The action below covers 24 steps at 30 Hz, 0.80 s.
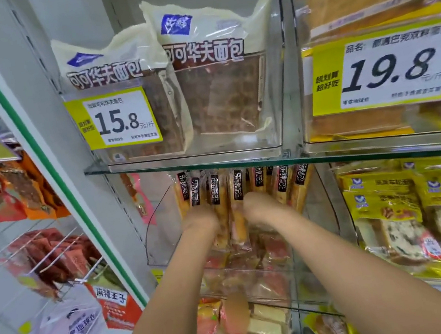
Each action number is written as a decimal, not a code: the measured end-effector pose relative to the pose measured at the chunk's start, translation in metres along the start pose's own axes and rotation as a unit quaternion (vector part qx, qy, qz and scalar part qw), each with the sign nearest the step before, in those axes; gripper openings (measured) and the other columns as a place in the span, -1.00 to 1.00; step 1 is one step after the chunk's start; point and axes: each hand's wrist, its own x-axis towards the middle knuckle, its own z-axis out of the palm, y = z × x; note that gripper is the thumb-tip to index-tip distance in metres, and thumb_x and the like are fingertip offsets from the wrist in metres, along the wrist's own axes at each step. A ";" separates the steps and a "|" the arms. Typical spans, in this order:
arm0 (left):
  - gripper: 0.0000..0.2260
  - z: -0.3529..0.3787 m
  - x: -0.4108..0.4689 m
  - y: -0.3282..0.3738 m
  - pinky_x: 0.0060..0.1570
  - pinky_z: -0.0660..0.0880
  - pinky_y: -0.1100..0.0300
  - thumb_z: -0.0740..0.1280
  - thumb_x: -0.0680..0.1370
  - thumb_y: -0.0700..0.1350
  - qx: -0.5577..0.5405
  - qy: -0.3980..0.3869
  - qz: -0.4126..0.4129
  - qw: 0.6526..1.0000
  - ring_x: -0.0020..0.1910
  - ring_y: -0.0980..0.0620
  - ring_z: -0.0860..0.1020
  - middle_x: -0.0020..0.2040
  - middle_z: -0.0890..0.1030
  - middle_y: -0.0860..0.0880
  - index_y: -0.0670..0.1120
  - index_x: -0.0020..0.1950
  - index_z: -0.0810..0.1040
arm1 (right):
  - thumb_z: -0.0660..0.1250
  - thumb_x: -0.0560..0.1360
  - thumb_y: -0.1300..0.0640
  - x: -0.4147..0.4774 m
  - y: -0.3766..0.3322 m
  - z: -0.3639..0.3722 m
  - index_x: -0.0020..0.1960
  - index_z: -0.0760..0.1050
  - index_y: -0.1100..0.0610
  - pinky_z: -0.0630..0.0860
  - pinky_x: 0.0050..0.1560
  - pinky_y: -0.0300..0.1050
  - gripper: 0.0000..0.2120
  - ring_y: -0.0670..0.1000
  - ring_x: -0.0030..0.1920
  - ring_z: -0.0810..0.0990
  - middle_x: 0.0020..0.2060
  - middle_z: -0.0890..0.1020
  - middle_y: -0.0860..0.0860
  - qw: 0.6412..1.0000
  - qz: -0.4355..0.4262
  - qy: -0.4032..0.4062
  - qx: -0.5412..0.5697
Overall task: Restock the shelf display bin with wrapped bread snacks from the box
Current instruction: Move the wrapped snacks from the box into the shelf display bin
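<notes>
Wrapped bread snacks (237,185) sit directly under the glass shelf (185,162), inside the clear display bin (149,231). Long axis is near vertical. Black label ends point up at the shelf edge and the bread ends point down into the bin. The row leans a bit, with the outer packs fanning outward.

Left hand (199,219) and right hand (260,205) are both pushed in among the packs just below the shelf, with a couple of packs between them. Fingers are buried behind the wrappers and the frame is soft there, so I can't tell whether either hand is gripping or just pressing.

Around the shelf:
- On top: cocoa waffle bags (216,78) in a clear holder, with a 15.8 price tag (119,118) at its left front and a 19.8 price tag (393,65) to the right.
- Below, right: yellow bread packs (384,196).
- Below, left: past the green-edged post (46,160), red snack packs (55,253) on wire hooks.
- Further below: a lower bin of sandwich-type packs (263,325), partly hidden by the forearms.

The shelf's front edge overhangs the pack tops.

Pack look: clear film, golden-brown bread strips, and a black vertical label band with white characters near the top.
</notes>
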 end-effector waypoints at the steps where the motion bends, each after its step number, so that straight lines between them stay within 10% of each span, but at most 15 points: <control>1: -0.66 0.003 0.001 -0.001 0.04 0.52 0.11 0.38 0.50 -0.07 -0.005 -0.006 0.003 1.000 0.15 -0.07 0.57 0.18 0.58 -0.09 -0.16 0.23 0.50 | 0.10 0.62 0.21 -0.002 -0.001 -0.001 0.01 0.56 0.26 0.46 -0.19 -0.12 -0.74 0.05 -0.16 0.58 -0.19 0.57 0.07 1.000 -0.001 -0.011 -0.015; 5: -0.76 0.011 -0.003 -0.001 0.09 0.51 0.09 0.22 0.56 -0.24 -0.016 0.015 0.010 1.000 0.17 -0.10 0.55 0.21 0.55 -0.14 -0.19 0.21 0.52 | 0.03 0.63 0.22 -0.011 -0.001 -0.004 0.25 0.48 0.22 0.50 -0.20 -0.12 -0.68 0.01 -0.27 0.51 -0.28 0.49 0.00 1.000 0.005 -0.018 -0.025; 12: -0.75 0.005 -0.017 -0.005 0.03 0.55 0.05 0.27 0.54 -0.16 -0.039 0.018 0.020 0.999 0.11 -0.12 0.57 0.17 0.58 -0.16 -0.19 0.19 0.53 | -0.01 0.62 -0.17 -0.017 -0.002 -0.004 0.02 0.52 0.26 0.45 -0.23 -0.15 -0.46 0.04 -0.32 0.52 -0.36 0.46 0.08 0.998 0.045 -0.010 -0.049; 24: -0.80 0.006 -0.039 -0.014 -0.04 0.54 0.08 0.26 0.53 -0.22 -0.102 0.036 0.022 0.994 0.07 -0.12 0.59 0.09 0.61 -0.16 -0.23 0.13 0.52 | 0.21 0.56 -0.12 -0.014 0.008 -0.008 -0.03 0.47 0.21 0.57 -0.19 -0.12 -0.63 -0.02 -0.30 0.57 -0.30 0.54 0.01 0.993 0.068 0.076 0.052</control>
